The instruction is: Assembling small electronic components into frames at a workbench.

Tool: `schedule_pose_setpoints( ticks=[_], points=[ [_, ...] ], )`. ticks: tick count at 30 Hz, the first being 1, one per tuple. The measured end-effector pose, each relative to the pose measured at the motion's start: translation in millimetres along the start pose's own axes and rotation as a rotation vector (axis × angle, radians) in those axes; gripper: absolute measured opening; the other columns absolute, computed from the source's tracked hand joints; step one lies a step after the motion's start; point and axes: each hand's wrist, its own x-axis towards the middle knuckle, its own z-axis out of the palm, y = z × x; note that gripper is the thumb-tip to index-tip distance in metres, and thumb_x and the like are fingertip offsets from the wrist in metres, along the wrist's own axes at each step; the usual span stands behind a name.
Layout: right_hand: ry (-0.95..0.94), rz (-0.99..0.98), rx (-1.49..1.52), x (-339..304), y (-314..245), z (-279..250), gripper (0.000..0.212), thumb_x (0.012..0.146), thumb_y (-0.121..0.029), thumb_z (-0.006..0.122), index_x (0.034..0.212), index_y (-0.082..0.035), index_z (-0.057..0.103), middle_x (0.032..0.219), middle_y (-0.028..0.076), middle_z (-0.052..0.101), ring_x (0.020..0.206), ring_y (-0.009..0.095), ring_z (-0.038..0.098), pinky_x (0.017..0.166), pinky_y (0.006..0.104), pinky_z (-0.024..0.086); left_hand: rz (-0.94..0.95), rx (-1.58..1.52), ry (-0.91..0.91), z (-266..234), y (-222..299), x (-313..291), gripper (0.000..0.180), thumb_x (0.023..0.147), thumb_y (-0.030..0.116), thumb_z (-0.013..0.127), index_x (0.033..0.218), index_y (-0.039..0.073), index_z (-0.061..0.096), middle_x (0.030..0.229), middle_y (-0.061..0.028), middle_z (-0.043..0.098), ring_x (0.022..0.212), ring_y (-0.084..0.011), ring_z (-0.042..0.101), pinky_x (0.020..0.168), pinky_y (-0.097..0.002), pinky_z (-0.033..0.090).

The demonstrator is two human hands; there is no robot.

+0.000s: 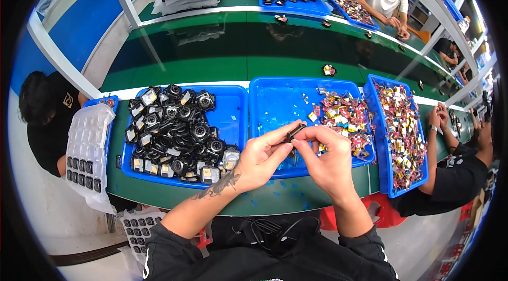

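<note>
In front of me, over the middle blue tray [280, 88], both hands hold a small black watch case [296, 132], seen nearly edge-on. My left hand [264, 155] grips it between thumb and fingers. On its other side, the thumb and forefinger of my right hand [329, 155] are pinched at the case; whether a small part sits between those fingertips is hidden. Several black watch cases [182, 127] lie heaped in the left blue tray [233, 98]. Small parts with red wires and yellow-white labels [344, 117] fill the right side of the middle tray.
A narrow blue tray [389, 186] of similar wired parts stands at the right. White plastic trays [87, 138] with black pieces sit at the left. Beyond runs a green conveyor belt [211, 64] carrying scattered parts. Co-workers sit across and on both sides; a red stool [389, 212] is below.
</note>
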Motion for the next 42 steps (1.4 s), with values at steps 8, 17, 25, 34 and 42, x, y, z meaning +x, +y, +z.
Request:
schedule_pose_setpoints(
  ticks=[8,17,25,34,42],
  points=[
    [-0.014,0.072,-0.170,2,0,-7,0.026,0.068,-0.007,0.081,0.076,-0.006,0.056,0.061,0.004,0.051,0.061,0.021,0.053,0.058,0.0334,0.042,0.016,0.051,-0.013,0,0,0,0.045,0.096,-0.003,0.048,0.140,-0.007,0.041,0.138,-0.0175,0.051,0.125,-0.0204,0.052,0.105,-0.0319,0.040],
    [0.029,-0.045,0.039,-29,9,-4,0.026,0.077,0.003,0.074,0.102,0.003,0.063,0.090,0.013,0.066,0.080,0.020,0.067,0.069,0.0311,0.054,0.150,0.147,0.124,1,6,5,0.034,0.096,-0.002,0.047,0.129,0.001,0.055,0.122,-0.0172,0.060,0.110,-0.0208,0.061,0.093,-0.0320,0.051],
    [-0.125,0.424,0.823,-26,6,-21,0.020,0.087,0.002,0.067,0.106,0.005,0.063,0.094,0.009,0.067,0.084,0.012,0.065,0.075,0.0243,0.056,0.633,0.848,0.060,-4,12,0,0.037,0.073,-0.007,0.072,0.108,0.003,0.071,0.114,-0.0161,0.066,0.096,-0.0271,0.069,0.078,-0.0329,0.057],
    [-0.112,0.394,0.634,-27,16,-21,0.014,0.088,-0.002,0.067,0.100,0.004,0.066,0.099,0.008,0.065,0.089,0.012,0.063,0.071,0.0235,0.056,0.775,1.028,0.059,-3,6,2,0.031,0.068,-0.002,0.077,0.098,0.002,0.072,0.109,-0.0164,0.068,0.083,-0.0267,0.070,0.068,-0.0314,0.059],
    [-0.057,0.296,0.580,-26,17,-20,0.010,0.087,0.000,0.067,0.095,0.005,0.067,0.096,0.010,0.064,0.089,0.013,0.063,0.073,0.0259,0.055,0.381,0.780,0.040,3,10,-2,0.024,0.079,0.000,0.072,0.102,-0.001,0.071,0.107,-0.0150,0.068,0.088,-0.0215,0.070,0.071,-0.0302,0.059]
  ],
)
